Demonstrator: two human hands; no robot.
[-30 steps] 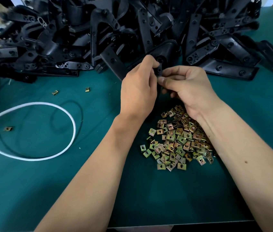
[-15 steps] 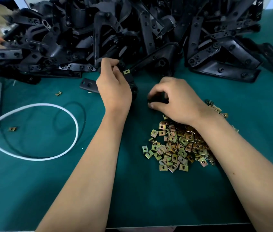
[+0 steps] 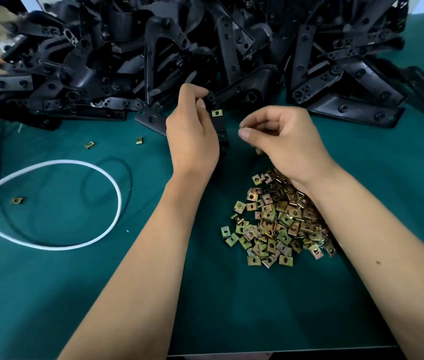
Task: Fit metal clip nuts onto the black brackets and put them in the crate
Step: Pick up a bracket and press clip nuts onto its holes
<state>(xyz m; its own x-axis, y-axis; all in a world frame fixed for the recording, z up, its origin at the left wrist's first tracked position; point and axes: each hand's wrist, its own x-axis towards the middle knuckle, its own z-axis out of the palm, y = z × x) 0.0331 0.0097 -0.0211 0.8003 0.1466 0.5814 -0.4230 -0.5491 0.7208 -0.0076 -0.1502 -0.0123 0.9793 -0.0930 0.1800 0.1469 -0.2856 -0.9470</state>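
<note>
Centre frame: left hand gripping a black bracket with a fitted clip nut. Just right: right hand, fingers curled, contents impossible to tell. Lower right: clip nut pile on green mat.

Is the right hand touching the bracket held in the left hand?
Apart. The head view shows green mat between the right hand and the bracket in the left hand.

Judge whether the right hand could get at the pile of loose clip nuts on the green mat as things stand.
Probably yes. The right hand hovers just beyond the pile of clip nuts, its wrist over the pile's far edge, and nothing lies between them. Whether its curled fingers already pinch something is unclear.
</note>
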